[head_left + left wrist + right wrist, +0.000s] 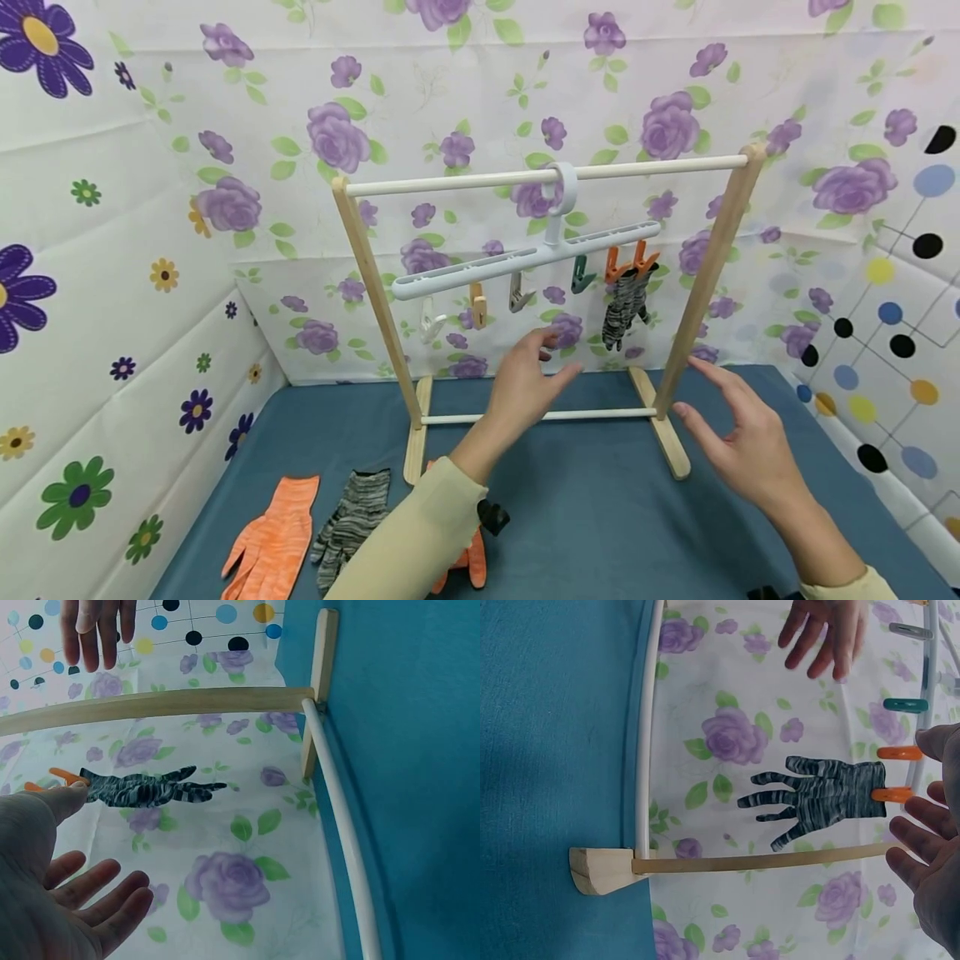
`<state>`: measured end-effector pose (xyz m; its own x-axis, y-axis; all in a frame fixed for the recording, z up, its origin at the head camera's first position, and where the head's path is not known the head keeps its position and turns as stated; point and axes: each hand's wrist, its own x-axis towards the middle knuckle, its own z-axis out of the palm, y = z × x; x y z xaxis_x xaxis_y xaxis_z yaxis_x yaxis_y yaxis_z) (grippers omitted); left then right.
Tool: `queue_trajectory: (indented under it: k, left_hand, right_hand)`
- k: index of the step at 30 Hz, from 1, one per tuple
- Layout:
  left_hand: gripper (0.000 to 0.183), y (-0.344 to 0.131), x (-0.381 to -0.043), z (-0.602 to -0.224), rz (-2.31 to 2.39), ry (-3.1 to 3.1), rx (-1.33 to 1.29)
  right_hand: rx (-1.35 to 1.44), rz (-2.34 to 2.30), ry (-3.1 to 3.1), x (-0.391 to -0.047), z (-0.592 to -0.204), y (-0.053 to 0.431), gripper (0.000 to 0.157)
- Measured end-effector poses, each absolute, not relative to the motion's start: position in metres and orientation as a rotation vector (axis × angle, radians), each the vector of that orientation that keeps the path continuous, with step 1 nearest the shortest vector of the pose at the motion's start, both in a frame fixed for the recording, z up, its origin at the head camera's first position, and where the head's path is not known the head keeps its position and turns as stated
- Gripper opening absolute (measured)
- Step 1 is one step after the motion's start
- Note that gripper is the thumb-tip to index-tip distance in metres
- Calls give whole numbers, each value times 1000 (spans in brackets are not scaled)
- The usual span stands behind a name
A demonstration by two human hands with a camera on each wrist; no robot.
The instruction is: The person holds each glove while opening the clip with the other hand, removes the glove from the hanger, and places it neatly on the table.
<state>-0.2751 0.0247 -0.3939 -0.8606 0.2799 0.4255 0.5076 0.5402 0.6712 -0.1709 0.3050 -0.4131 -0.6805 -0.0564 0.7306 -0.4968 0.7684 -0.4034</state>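
A black-and-grey knit glove (627,308) hangs fingers down from two orange clothespins (642,258) at the right end of a pale blue hanger (525,260). My left hand (522,379) is in front of the rack, left of and below that glove, fingers loosely bent and holding nothing. To the right of the rack's right post, my right hand (750,442) holds nothing, its thumb and fingers spread apart. In the right wrist view the hanging glove (825,795) shows its fingers spread, with the clothespins (898,753) on its cuff.
A green clothespin (581,275), a grey one (519,293), a wooden one (478,307) and a white one (430,321) hang from the hanger. The wooden rack (378,308) stands on a blue surface. An orange glove (273,537) and a grey glove (352,521) lie at front left.
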Motion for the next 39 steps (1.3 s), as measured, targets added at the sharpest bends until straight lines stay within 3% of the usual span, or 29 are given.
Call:
queue_trajectory:
  k: [8, 25, 39]
  left_hand:
    - [52, 52, -294, -387, -1393, -2387, -719]
    - [58, 102, -322, -373, -1571, -2373, -620]
    - [30, 132, -340, -371, -1507, -2302, -506]
  right_hand:
    - [430, 758, -2214, -169, -409, 304, 77]
    - [486, 755, -2168, -176, -389, 300, 80]
    - [468, 727, -2170, -183, -379, 299, 74]
